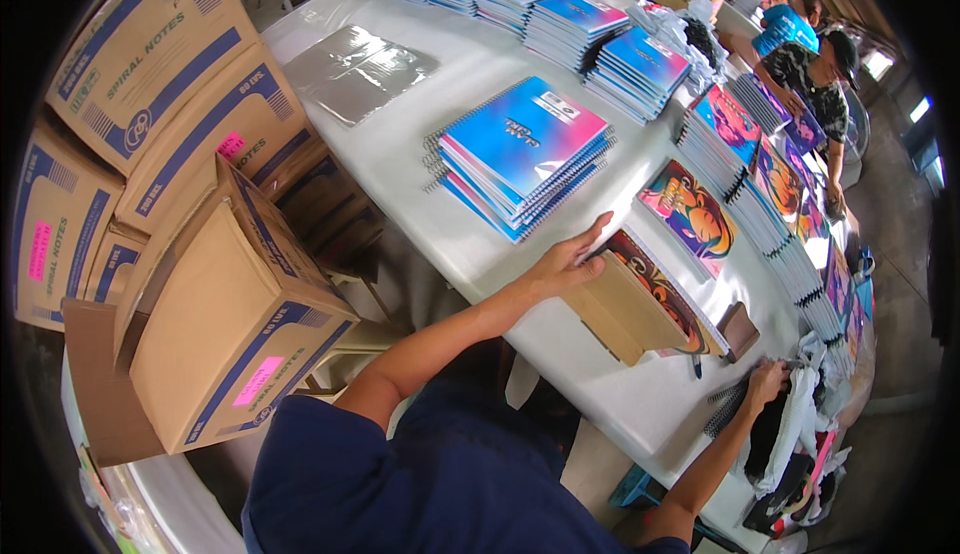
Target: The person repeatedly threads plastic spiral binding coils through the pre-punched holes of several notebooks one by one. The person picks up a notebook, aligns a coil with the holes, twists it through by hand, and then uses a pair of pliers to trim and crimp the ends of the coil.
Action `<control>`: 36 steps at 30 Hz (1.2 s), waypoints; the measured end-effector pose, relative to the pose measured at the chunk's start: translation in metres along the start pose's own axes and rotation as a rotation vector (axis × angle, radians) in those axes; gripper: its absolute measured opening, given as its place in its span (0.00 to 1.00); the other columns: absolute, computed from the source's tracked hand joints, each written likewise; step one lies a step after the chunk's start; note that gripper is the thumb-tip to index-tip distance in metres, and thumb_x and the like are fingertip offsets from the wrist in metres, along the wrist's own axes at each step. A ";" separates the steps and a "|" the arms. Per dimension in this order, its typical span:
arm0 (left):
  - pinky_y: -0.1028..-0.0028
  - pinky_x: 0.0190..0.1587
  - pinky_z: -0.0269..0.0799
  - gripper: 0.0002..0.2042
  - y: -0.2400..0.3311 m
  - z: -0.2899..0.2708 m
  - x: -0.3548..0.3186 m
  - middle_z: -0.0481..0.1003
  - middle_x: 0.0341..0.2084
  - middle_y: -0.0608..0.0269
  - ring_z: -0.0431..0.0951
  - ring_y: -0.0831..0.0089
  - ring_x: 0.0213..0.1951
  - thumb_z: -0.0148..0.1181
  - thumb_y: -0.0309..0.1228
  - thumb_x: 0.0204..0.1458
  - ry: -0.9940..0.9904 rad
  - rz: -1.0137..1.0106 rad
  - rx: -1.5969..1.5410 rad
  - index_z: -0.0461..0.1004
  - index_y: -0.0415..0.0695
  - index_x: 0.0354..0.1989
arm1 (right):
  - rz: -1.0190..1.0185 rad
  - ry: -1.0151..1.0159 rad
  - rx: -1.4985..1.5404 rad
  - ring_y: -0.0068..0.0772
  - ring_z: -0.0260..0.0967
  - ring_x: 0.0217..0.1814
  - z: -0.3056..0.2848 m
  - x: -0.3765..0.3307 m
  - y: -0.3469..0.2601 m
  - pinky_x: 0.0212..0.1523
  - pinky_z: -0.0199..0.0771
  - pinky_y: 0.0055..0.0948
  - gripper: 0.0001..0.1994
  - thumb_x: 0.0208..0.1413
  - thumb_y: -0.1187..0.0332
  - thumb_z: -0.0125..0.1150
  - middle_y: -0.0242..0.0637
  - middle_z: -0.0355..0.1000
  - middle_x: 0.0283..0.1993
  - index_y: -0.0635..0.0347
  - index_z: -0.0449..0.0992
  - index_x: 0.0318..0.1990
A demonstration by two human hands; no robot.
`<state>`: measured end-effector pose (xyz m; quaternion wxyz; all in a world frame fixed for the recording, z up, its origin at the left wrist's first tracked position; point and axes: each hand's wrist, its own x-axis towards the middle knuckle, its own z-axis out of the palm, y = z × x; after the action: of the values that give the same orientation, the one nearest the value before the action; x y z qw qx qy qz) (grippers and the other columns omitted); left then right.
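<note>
My left hand [572,269] is at the upper left corner of a brown cardboard piece [625,309], its fingers stretched and its thumb by the corner. A notebook with a dark, orange-patterned cover [665,289] stands tilted against this cardboard. My right hand [768,382] is closed at the table's right side, beside black spiral coils [725,411] and crumpled white plastic [795,419]; what its fingers grip is hidden. Between the hands lies a small brown block [738,332]. Beyond the left hand sits a stack of blue-and-pink spiral notebooks [525,144].
More blue-and-pink notebook stacks [570,24] line the far edge of the white table [400,169]. Clear plastic sheets [350,69] lie at the far left. Rows of colourful notebooks [780,189] run along the right, where a co-worker [815,84] handles some. Cardboard cartons [240,329] crowd the left.
</note>
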<state>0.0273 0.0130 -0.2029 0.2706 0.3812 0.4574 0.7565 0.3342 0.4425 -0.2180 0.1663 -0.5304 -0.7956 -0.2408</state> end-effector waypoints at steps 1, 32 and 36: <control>0.65 0.69 0.37 0.45 0.000 0.000 0.002 0.42 0.70 0.51 0.40 0.62 0.71 0.54 0.53 0.55 -0.015 -0.013 0.007 0.40 0.35 0.69 | -0.065 0.100 -0.067 0.56 0.72 0.43 0.024 0.003 0.016 0.42 0.71 0.51 0.12 0.56 0.62 0.51 0.53 0.71 0.39 0.63 0.70 0.37; 0.42 0.64 0.44 0.34 0.089 0.147 0.052 0.63 0.61 0.57 0.57 0.43 0.64 0.60 0.52 0.47 -0.224 0.532 1.498 0.64 0.51 0.63 | -0.369 -0.373 1.425 0.27 0.68 0.36 -0.243 -0.057 -0.088 0.39 0.69 0.26 0.11 0.46 0.81 0.63 0.34 0.73 0.34 0.63 0.80 0.39; 0.46 0.62 0.52 0.29 0.069 0.154 0.061 0.73 0.54 0.67 0.67 0.53 0.59 0.58 0.48 0.50 -0.394 0.359 1.607 0.66 0.53 0.60 | -0.328 -0.384 1.491 0.25 0.69 0.41 -0.243 -0.066 -0.098 0.42 0.69 0.24 0.13 0.42 0.85 0.63 0.34 0.72 0.37 0.64 0.79 0.38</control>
<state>0.1157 0.1043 -0.0759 -0.1324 0.6494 0.7331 0.1525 0.2710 0.2253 -0.0713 0.3004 -0.1869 -0.8302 0.4309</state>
